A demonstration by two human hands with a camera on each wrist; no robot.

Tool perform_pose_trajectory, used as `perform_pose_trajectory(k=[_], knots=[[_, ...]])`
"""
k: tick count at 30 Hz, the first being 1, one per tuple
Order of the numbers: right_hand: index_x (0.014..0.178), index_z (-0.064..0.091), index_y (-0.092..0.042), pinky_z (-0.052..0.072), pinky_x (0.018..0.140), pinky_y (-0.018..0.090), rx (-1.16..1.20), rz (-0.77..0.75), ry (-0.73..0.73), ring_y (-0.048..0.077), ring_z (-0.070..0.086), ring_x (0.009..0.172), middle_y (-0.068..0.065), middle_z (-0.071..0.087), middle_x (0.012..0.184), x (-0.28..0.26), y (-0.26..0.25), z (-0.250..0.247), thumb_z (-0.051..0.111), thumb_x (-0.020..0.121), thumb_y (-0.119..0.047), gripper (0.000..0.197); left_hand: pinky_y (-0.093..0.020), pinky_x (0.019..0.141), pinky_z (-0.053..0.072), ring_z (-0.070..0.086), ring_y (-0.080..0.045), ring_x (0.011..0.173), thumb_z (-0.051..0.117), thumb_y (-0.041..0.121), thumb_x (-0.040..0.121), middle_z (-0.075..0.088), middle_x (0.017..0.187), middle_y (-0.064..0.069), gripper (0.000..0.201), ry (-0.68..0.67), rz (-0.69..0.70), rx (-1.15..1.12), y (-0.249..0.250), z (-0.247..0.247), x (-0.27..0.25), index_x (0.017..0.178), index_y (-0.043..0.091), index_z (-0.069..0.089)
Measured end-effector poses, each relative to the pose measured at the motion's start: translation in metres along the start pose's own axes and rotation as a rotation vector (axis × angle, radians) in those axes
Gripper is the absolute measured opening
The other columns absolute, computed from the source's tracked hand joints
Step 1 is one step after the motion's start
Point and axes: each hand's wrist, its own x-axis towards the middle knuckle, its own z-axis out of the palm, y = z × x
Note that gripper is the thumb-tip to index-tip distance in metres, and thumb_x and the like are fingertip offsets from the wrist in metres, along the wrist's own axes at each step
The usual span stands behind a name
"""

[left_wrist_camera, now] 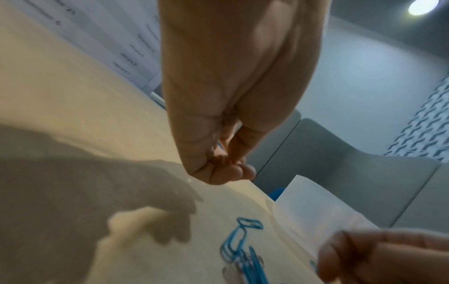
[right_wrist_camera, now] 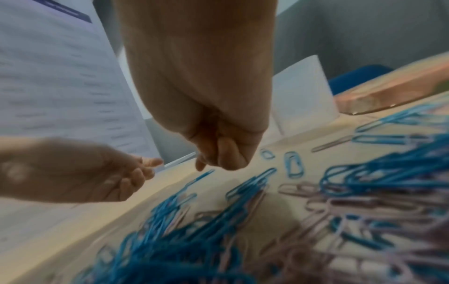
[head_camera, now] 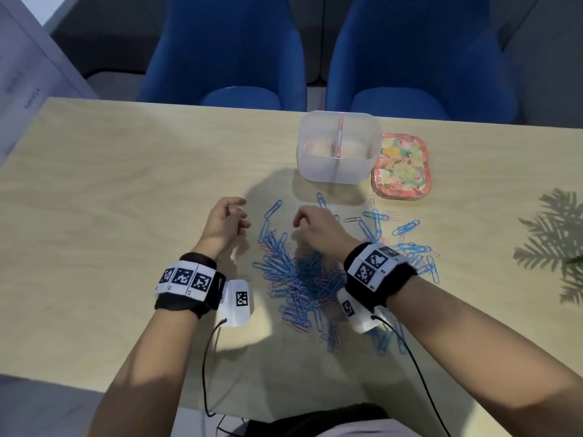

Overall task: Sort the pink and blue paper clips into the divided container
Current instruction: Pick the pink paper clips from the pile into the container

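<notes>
The mixed pile of paper clips (head_camera: 299, 279) lies on the tabletop (head_camera: 126, 184), near the divided container (head_camera: 337, 146), which holds one pink clip in its left compartment. Both the left hand (head_camera: 225, 222) and right hand (head_camera: 315, 227) hover with fingers curled; whether either grip holds a clip cannot be determined. Risk: interlocked clips may lift together, carrying a wrong colour into a compartment.

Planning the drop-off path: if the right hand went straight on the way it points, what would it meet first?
Probably the divided container: the right hand points away from the person, toward its near wall. A few loose blue paper clips lie flat below that line; height is unclear.
</notes>
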Motion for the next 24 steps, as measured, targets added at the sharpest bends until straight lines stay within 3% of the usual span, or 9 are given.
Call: perform_pose_trajectory(k=[3,6,10,15,19,24], knots=[[0.104,0.058,-0.016,0.034,0.068,0.028,-0.263,-0.125,-0.100,0.023,0.054,0.083,0.005,0.065,0.096,-0.003,-0.008,0.017,0.050,0.091,-0.028,0.020,-0.008,0.042,0.038,0.051,-0.006,0.051,0.043,0.003,0.093,0.050,0.070,-0.001,0.017,-0.035,-0.011,0.120,-0.009,0.000,-0.008,0.089,0.012,0.056],[0.103,0.060,-0.019,0.038,0.073,0.032,-0.355,-0.147,-0.100,0.028,0.058,0.100,0.006,0.066,0.106,-0.003,0.000,0.018,0.052,0.089,-0.022,0.016,-0.013,0.051,0.042,0.050,-0.009,0.056,0.061,0.014,0.087,0.056,0.069,0.001,0.003,-0.157,0.127,0.346,-0.020,-0.001,-0.021,0.089,0.012,0.061],[0.100,0.062,-0.016,0.036,0.070,0.030,-0.305,0.024,0.032,0.030,0.059,0.098,0.009,0.066,0.104,-0.002,0.020,-0.003,0.051,0.088,-0.016,0.017,-0.007,0.058,0.040,0.053,-0.004,0.065,0.064,0.014,0.084,0.061,0.077,0.003,0.006,-0.168,0.241,0.492,-0.033,-0.004,-0.029,0.084,0.019,0.063],[0.101,0.062,-0.018,0.041,0.076,0.033,-0.285,-0.033,0.090,0.026,0.058,0.099,0.005,0.065,0.105,0.000,0.003,0.001,0.051,0.089,-0.022,0.017,-0.027,0.076,0.047,0.058,-0.016,0.079,0.065,0.014,0.081,0.060,0.087,-0.001,0.006,-0.189,0.299,0.623,-0.037,-0.001,-0.029,0.085,0.019,0.065],[0.093,0.062,-0.015,0.046,0.078,0.036,-0.320,-0.051,-0.003,0.027,0.062,0.094,0.007,0.067,0.101,0.004,-0.014,0.034,0.059,0.085,-0.034,0.021,-0.027,0.075,0.045,0.057,-0.016,0.079,0.066,0.014,0.080,0.056,0.085,0.001,0.006,-0.161,0.321,0.668,-0.036,0.004,-0.032,0.086,0.014,0.066],[0.088,0.062,-0.009,0.046,0.077,0.036,-0.165,0.086,0.026,0.029,0.061,0.092,0.011,0.067,0.096,0.009,0.001,0.025,0.057,0.087,-0.028,0.020,-0.023,0.072,0.037,0.052,-0.014,0.077,0.065,0.016,0.081,0.053,0.083,0.002,0.005,-0.153,0.324,0.724,-0.035,0.003,-0.031,0.084,0.013,0.066]])
